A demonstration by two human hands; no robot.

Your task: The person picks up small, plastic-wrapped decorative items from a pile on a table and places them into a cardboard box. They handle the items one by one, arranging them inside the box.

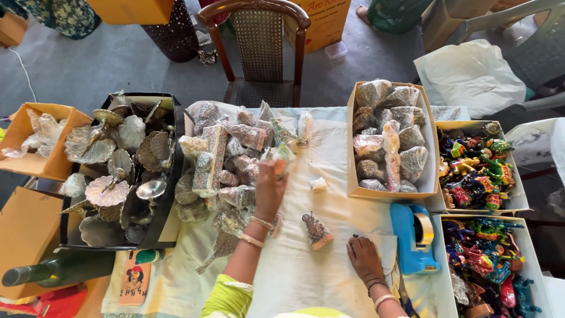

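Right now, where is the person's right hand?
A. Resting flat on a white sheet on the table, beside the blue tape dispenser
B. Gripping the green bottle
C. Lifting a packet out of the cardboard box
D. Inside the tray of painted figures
A: the right hand lies palm down on the white sheet, just left of the blue tape dispenser, holding nothing.

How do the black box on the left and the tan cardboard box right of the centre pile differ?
The black box holds bare metal shell-shaped dishes and bird figures; the tan cardboard box holds small items wrapped in clear plastic. The black box's contents spill past its left edge, while the tan cardboard box's packets stay inside its walls. Both are open-topped and rest on the cloth-covered table.
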